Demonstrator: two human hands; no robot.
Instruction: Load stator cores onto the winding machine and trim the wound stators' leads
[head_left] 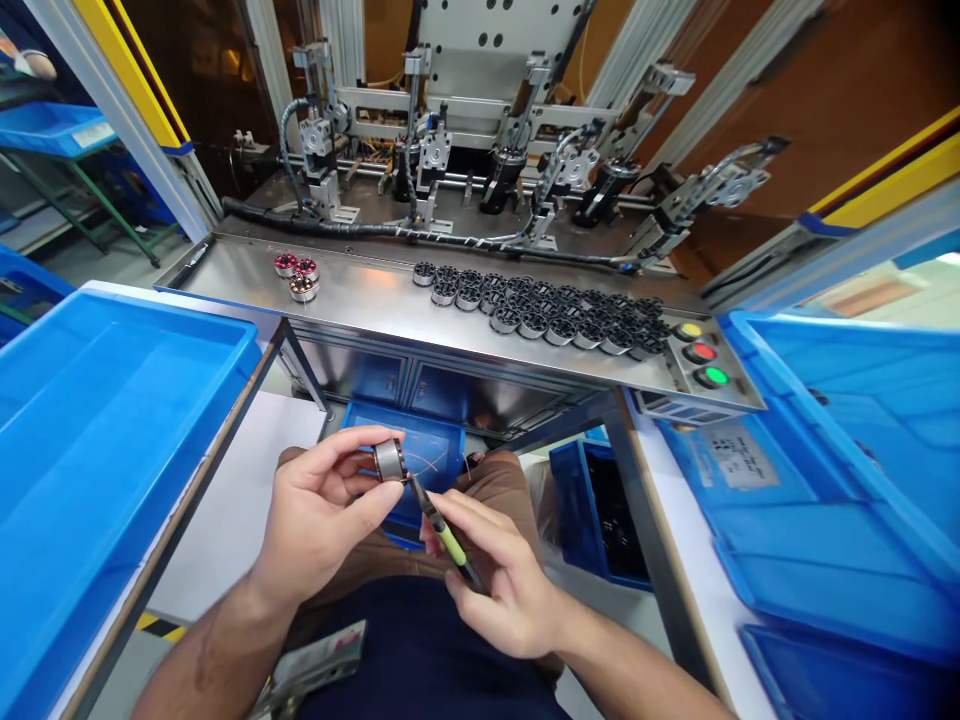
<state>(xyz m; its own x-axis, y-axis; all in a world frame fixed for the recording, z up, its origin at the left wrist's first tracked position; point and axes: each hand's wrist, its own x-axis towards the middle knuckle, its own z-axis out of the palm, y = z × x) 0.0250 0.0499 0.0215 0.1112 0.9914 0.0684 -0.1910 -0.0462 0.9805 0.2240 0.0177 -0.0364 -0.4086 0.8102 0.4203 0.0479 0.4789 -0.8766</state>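
Observation:
My left hand (pixel 322 505) pinches a motor stator (pixel 390 460), a small grey metal ring with dark ends, between thumb and fingers above my lap. Thin copper wires (pixel 424 462) trail from its right side. In my right hand (pixel 502 570) is a pair of cutting pliers (pixel 450 540) with green and black handles. The pliers' tips are at the stator's lower right edge, by the wires; whether the jaws are closed I cannot tell. On the steel ledge, several copper-wound stators (pixel 304 287) stand at the left, and rows of black-topped stators (pixel 532 322) fill the right part.
Behind the steel ledge (pixel 360 300) stands a machine with several clamping stations (pixel 506 170). Yellow, red and green buttons (pixel 712 376) are at its right end. Blue trays (pixel 120 400) lie left and right. A blue bin (pixel 600 510) with dark parts sits low at right.

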